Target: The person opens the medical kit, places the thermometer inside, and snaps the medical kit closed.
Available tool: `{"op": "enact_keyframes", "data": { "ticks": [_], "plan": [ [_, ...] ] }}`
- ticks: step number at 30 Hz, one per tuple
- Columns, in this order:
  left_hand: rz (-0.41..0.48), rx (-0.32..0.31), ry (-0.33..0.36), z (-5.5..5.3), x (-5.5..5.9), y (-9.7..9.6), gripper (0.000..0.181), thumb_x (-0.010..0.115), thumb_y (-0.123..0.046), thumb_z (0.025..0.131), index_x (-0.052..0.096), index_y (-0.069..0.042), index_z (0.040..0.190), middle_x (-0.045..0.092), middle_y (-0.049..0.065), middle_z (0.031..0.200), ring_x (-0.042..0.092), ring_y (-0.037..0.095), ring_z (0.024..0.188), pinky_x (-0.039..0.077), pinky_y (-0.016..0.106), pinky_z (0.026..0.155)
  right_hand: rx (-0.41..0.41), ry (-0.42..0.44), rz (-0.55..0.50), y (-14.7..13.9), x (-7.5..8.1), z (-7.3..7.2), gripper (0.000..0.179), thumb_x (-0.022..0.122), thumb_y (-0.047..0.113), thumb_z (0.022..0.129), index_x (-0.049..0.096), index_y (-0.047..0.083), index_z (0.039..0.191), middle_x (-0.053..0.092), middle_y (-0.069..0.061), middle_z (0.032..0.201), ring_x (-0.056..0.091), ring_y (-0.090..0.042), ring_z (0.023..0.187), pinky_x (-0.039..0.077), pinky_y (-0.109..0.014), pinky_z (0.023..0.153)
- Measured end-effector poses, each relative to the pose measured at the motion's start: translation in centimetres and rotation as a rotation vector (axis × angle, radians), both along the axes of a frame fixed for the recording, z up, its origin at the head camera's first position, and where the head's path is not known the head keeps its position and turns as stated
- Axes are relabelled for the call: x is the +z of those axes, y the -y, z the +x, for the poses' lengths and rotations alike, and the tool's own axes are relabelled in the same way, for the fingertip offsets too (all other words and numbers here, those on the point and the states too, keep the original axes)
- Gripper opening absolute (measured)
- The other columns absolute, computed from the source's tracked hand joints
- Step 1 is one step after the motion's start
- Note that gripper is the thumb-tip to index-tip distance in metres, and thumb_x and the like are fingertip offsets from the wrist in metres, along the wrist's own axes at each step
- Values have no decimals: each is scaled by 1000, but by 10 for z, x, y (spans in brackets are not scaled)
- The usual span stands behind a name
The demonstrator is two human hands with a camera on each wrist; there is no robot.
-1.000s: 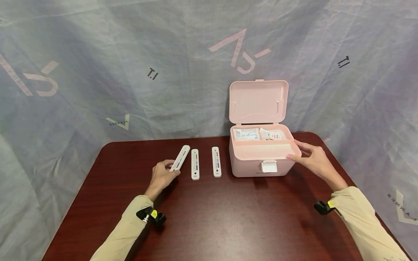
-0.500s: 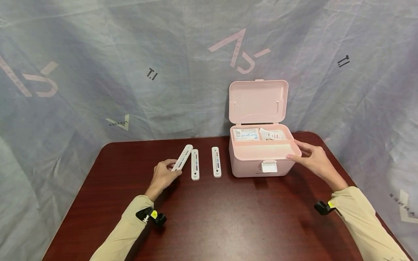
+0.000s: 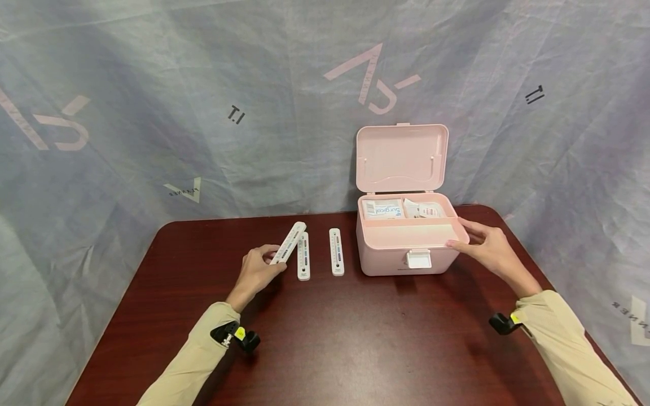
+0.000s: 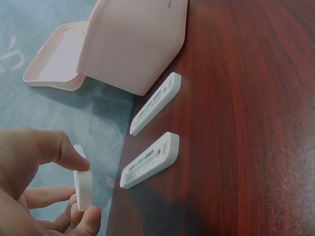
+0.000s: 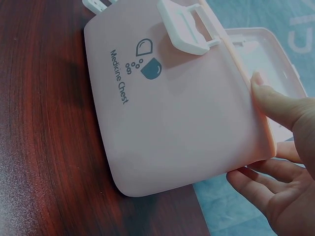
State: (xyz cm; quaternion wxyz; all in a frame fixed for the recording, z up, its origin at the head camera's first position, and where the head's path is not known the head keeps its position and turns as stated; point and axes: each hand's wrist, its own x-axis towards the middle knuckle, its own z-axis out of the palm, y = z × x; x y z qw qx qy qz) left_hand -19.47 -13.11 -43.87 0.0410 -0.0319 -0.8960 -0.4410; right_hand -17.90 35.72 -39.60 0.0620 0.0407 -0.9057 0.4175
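Note:
My left hand (image 3: 255,272) pinches the lower end of a white wall thermometer (image 3: 291,242) between thumb and fingers. It is tilted, raised off the table, and in the head view its upper end overlaps the thermometer (image 3: 303,265) lying just to the right. Another flat thermometer (image 3: 337,252) lies closer to the pink medicine chest (image 3: 383,261), whose lid (image 3: 401,158) stands up. At the chest's right front corner, my right hand (image 3: 488,252) grips the rim; the right wrist view has its thumb (image 5: 275,105) over the edge and the fingers against the side wall.
In the chest's back compartments sit a packet marked "Surgical" (image 3: 383,209) and a clear-and-white packet (image 3: 425,210). A pale front tray (image 3: 411,233) spans the chest. The white latch (image 3: 418,259) hangs at the front. Behind the dark wooden table (image 3: 350,338) hangs a grey cloth (image 3: 284,141).
My left hand has carried the thermometer a little to the right and upward, over the one lying beside it. The right hand and the chest stay in place.

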Motion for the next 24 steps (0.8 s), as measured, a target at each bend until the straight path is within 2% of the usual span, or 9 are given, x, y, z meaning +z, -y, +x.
{"op": "enact_keyframes", "data": {
  "ticks": [24],
  "plan": [
    [8,-73,-13,4,25,-20,46,74,-11,71,65,-5,116,65,9,96,56,21,80,43,27,65,1,6,-20,0,0,-1,74,76,31,80,44,1,140,48,-25,134,54,-39,111,47,-10,68]
  ]
}}
